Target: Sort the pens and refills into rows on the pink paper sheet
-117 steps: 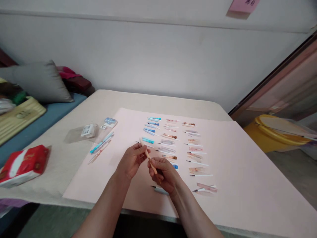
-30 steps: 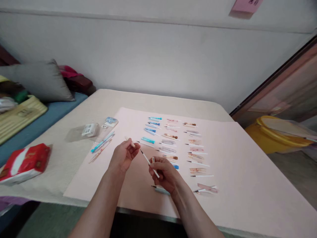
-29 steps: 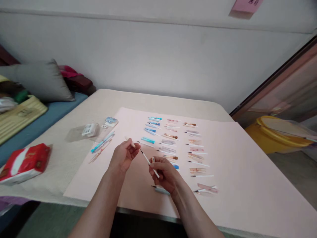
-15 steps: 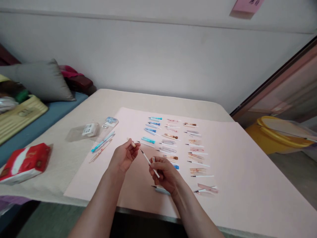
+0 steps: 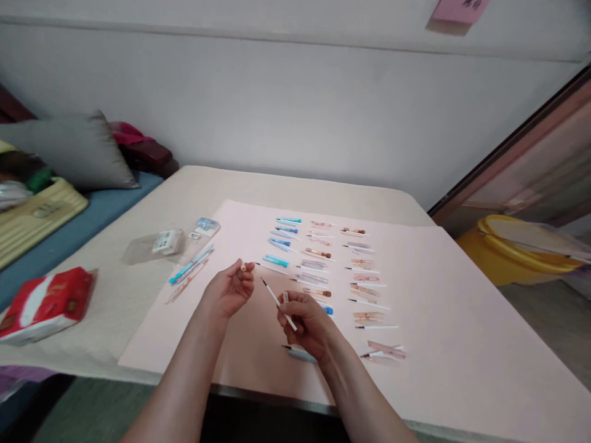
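In my left hand (image 5: pixel 233 286), thumb and forefinger pinch a short beige tube-like pen piece (image 5: pixel 243 266), one end pointing toward me. My right hand (image 5: pixel 305 320) is closed on a slim white pen refill (image 5: pixel 272 294) whose dark tip points up and left. Another pen part with a small white label (image 5: pixel 286 297) shows between the same fingers; most of it is hidden. The two hands are apart, above the pink sheet (image 5: pixel 249 357). Just beyond the right hand lie a brown pen part (image 5: pixel 323 293) and a blue pen part (image 5: pixel 327 309).
Several taken-apart pens with refills lie in columns, one pink set (image 5: pixel 385 349) nearest me. At left are a blue pen (image 5: pixel 191 264), clear plastic packaging (image 5: pixel 143 246), an eraser-like white block (image 5: pixel 167 242) and a red tissue pack (image 5: pixel 46 304). A yellow bucket (image 5: pixel 517 252) stands beyond the table.
My left hand has drawn slightly left and turned, so the beige piece now points toward me. The right hand keeps the refill in nearly the same place.
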`<state>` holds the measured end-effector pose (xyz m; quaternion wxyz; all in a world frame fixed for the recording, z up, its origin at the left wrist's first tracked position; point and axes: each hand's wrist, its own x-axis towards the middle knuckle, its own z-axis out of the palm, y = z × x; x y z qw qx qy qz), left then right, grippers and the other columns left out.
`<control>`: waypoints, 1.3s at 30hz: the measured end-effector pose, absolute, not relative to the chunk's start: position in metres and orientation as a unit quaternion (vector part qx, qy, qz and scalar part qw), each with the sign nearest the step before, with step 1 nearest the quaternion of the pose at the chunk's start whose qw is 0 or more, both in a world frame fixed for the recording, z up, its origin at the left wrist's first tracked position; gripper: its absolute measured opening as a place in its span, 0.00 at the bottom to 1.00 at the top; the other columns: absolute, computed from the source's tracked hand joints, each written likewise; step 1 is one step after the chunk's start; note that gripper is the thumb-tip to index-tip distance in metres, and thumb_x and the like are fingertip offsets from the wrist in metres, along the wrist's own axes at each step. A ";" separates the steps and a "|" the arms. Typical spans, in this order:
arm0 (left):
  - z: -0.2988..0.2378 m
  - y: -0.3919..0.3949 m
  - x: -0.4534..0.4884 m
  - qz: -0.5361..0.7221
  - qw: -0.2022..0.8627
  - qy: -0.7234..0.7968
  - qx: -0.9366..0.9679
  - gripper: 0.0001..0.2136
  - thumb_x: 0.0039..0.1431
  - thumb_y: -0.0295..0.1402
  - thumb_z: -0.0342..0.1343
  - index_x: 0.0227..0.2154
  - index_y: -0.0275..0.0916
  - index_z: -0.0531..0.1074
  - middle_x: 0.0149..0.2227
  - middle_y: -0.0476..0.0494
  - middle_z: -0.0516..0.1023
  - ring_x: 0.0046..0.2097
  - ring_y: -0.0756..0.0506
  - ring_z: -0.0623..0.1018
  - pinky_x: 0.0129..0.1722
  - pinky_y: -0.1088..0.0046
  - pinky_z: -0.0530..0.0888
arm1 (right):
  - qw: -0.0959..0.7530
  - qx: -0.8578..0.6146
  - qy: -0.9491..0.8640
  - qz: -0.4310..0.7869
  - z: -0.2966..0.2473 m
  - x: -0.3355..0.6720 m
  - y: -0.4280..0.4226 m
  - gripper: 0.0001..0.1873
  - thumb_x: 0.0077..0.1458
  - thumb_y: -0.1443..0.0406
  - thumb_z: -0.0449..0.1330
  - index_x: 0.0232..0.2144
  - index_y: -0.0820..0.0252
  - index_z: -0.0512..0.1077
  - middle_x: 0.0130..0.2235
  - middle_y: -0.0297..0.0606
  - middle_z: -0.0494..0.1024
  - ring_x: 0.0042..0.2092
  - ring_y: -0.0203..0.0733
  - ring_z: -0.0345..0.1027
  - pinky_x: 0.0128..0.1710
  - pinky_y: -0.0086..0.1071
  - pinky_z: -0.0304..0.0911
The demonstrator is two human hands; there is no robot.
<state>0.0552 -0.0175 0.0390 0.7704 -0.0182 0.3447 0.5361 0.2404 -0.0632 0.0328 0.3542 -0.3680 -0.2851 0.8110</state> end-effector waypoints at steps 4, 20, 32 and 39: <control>0.038 -0.018 0.054 0.536 0.776 0.333 -0.029 0.04 0.59 0.27 0.49 0.32 0.30 0.66 0.26 0.46 0.72 0.22 0.56 0.69 0.17 0.83 0.67 | 0.354 -0.369 -0.283 0.812 0.033 0.240 -0.063 0.04 0.40 0.70 0.59 0.23 0.62 0.66 0.16 0.30 0.72 0.12 0.23 0.43 0.11 0.21 0.42; 0.040 -0.022 0.067 0.521 0.742 0.419 0.058 0.05 0.57 0.29 0.52 0.31 0.32 0.69 0.30 0.41 0.75 0.24 0.54 0.73 0.21 0.80 0.71 | 0.355 -0.361 -0.276 0.817 0.033 0.240 -0.064 0.05 0.41 0.69 0.59 0.23 0.62 0.65 0.16 0.31 0.72 0.12 0.23 0.43 0.10 0.20 0.42; 0.036 -0.021 0.063 0.537 0.708 0.458 0.035 0.03 0.55 0.27 0.54 0.27 0.33 0.68 0.25 0.46 0.72 0.28 0.51 0.75 0.25 0.77 0.73 | 0.366 -0.394 -0.312 0.783 0.031 0.242 -0.059 0.06 0.41 0.67 0.60 0.24 0.63 0.66 0.17 0.30 0.72 0.12 0.22 0.44 0.12 0.21 0.40; 0.016 -0.024 0.075 0.474 0.682 0.543 0.124 0.02 0.48 0.24 0.56 0.23 0.30 0.71 0.23 0.45 0.73 0.22 0.55 0.71 0.19 0.83 0.67 | 0.383 -0.445 -0.340 0.735 0.032 0.248 -0.046 0.07 0.40 0.66 0.61 0.25 0.63 0.67 0.18 0.31 0.72 0.13 0.23 0.45 0.12 0.21 0.40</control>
